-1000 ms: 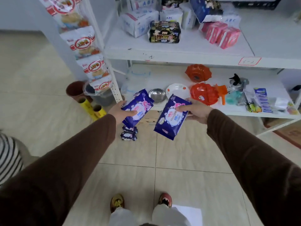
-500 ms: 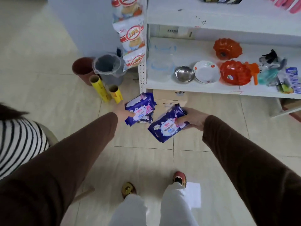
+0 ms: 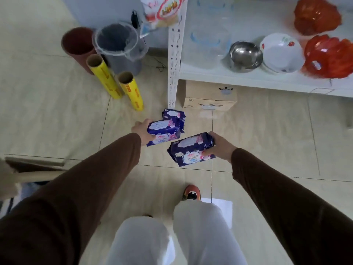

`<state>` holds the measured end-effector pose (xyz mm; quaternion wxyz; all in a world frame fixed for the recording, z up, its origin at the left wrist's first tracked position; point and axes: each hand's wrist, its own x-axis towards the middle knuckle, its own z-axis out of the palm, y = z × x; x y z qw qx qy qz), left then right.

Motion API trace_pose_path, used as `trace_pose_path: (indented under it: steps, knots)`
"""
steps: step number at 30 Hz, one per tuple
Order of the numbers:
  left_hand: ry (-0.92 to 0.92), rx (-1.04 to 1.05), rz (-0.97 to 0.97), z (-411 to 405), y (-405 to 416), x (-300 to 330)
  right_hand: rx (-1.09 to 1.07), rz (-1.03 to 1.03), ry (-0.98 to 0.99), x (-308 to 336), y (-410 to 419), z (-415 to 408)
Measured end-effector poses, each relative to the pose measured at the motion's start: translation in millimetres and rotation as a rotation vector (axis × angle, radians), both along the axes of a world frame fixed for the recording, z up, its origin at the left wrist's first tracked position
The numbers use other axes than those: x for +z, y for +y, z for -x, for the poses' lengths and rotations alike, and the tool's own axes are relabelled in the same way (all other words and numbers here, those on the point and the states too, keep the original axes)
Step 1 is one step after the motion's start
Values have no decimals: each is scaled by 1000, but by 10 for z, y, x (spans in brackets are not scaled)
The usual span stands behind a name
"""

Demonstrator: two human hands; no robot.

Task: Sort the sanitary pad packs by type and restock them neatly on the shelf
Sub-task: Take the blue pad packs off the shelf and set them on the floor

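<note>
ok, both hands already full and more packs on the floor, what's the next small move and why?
Probably lower the left hand a little further to gather the loose packs on the floor just beyond the pack it grips. The right hand already holds one pack, and those floor packs lie by the shelf post, unsorted.

We bend lower than a second ago, both hands dropping from shelf height toward the floor, left hand (image 3: 142, 133) bringing its pack (image 3: 162, 133) just over the floor packs (image 3: 174, 116), right hand (image 3: 219, 147) lowering its pack (image 3: 189, 150) alongside
</note>
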<state>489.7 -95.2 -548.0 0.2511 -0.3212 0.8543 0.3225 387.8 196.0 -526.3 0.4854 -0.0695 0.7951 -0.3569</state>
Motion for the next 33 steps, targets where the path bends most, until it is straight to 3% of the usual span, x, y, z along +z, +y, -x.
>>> trace_pose_path:
  steps: [16,26,33]
  knots:
    - [167,-59,-83,427,62,-3018,204,-38,221,-3243,-151,130]
    - [265,-68,-92,648,-84,-4067,126,14,244,-4249,-360,151]
    - [268,20,-139,682,-156,-4311,101,6,274,-4530,-488,14]
